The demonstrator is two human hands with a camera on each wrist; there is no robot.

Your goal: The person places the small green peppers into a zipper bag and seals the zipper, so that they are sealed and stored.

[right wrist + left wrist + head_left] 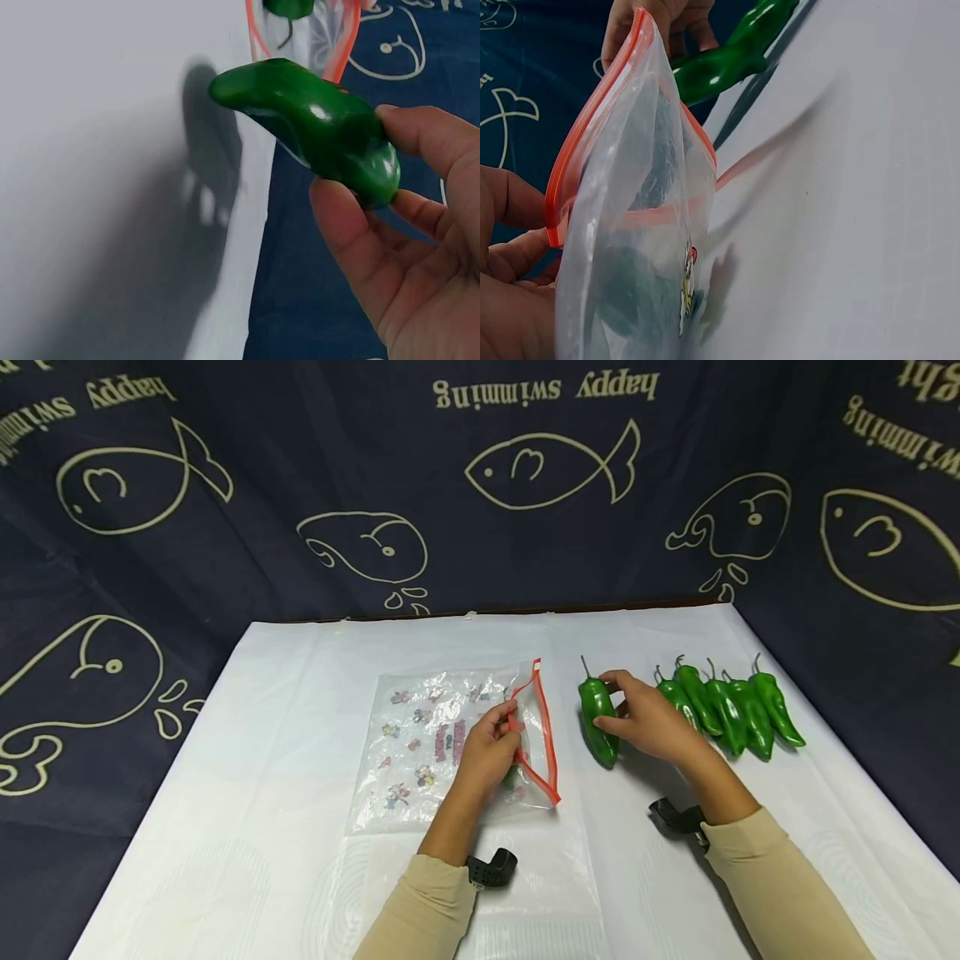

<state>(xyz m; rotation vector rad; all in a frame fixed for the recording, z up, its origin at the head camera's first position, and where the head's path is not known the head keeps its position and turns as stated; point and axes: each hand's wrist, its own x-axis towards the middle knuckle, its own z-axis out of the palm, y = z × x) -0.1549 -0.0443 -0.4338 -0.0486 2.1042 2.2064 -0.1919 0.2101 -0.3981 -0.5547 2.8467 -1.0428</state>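
Pepper (597, 727) in right hand (648, 714), narrow gap from open bag rim (550, 743)

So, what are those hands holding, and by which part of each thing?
The right hand pinches a green pepper around its thicker, stem-end half; the left hand grips the clear bag by the red edge of its opening.

Inside the bag (408, 743), one pepper (634, 292) blurs to green haze! The left hand (491, 747) masks most of it from above; the right wrist view's top edge slices it. The held pepper (731, 64) runs off the left wrist view's top, and curtain lettering (930, 378) vanishes above.
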